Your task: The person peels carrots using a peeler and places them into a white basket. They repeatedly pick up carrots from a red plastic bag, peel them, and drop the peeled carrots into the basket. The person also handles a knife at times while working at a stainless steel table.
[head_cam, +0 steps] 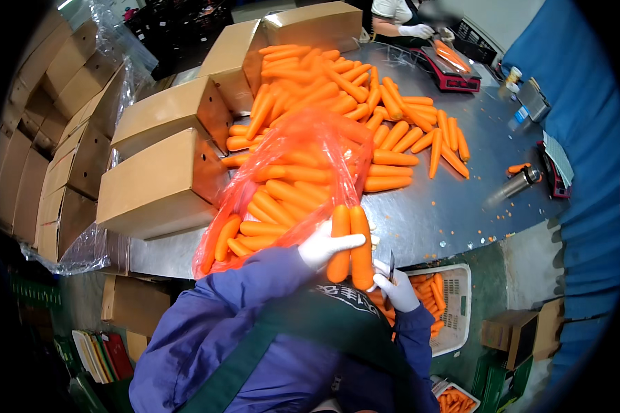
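My left hand, in a white glove, holds two carrots side by side and upright at the table's near edge. My right hand, also gloved, is closed around a small knife, its dark blade pointing up, right beside the carrots' lower ends. A red translucent plastic bag lies open left of my hands with many carrots in it. Beyond the bag, a large heap of loose carrots spreads over the metal table.
Cardboard boxes line the table's left side. Below the right edge stands a white plastic crate of carrots. A steel flask lies at the right. At the back, a person's gloved hands are near a red scale bearing bagged carrots.
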